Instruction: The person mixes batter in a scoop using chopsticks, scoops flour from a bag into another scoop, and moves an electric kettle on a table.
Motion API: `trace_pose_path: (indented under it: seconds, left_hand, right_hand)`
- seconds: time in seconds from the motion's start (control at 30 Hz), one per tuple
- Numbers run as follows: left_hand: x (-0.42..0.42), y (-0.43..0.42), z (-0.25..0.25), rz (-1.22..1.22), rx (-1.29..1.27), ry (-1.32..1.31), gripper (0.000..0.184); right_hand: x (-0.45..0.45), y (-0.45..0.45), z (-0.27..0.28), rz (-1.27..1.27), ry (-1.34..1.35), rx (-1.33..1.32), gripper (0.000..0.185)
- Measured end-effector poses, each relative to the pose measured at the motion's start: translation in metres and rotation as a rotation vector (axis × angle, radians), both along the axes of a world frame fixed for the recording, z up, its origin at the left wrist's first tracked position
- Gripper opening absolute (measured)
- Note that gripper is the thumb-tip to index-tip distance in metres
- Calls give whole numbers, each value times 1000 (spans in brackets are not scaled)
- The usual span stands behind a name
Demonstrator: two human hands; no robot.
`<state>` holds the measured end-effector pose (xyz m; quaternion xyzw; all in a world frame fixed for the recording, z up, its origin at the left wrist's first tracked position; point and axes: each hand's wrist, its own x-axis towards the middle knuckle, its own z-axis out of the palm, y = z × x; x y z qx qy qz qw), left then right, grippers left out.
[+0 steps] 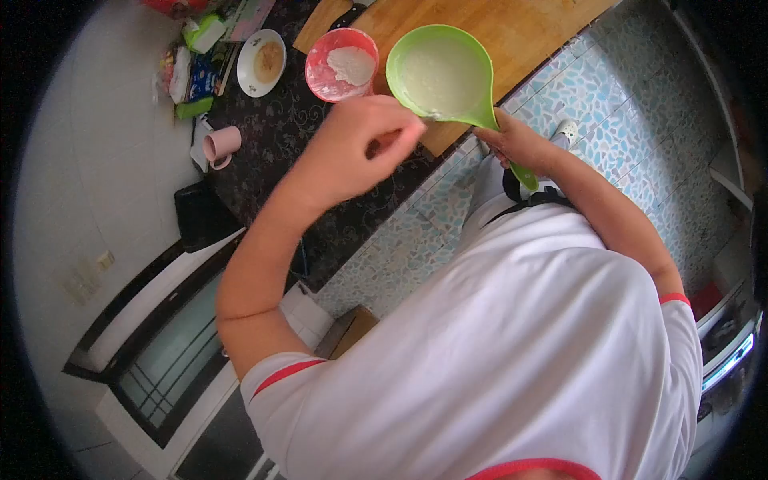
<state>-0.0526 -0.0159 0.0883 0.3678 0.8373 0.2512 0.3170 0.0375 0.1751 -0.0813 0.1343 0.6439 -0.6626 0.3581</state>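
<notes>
My right hand (pixel 520 144) is closed round the handle of a green bowl (pixel 444 72), which holds a pale, whitish content. My left hand (pixel 360 148) is raised at the bowl's near left edge, its thumb and fingers pinched together. What it holds there, if anything, is too small to tell. Just beyond my left hand stands a red bowl (pixel 316 76) with white powder inside. The green bowl is over the edge of a wooden board (pixel 520 40).
On the dark patterned table (pixel 268 140) are a white plate (pixel 246 76) with brownish food and a pink mug (pixel 222 144). Colourful packets (pixel 204 72) lie by the wall. A black container (pixel 204 216) is at the left. Tiled floor (pixel 616 136) shows beyond the table edge.
</notes>
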Motion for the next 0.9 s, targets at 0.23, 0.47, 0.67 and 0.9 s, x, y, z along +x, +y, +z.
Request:
trace_pose_path:
  seconds: [0.23,0.47,0.67,0.9]
  left_hand:
    - [1,-9,-28,165,78,-34,14]
    - [-74,-18,-28,439,195,38,21]
    - [-88,-14,-38,415,130,193,22]
    - [-45,-39,-16,655,129,-122,22]
  right_hand:
    - [-2,0,-9,34,11,27,35]
    - [-2,1,-3,32,2,-1,32]
    - [-2,0,-5,29,-26,13,34]
    - [-3,0,0,3,-33,-37,33]
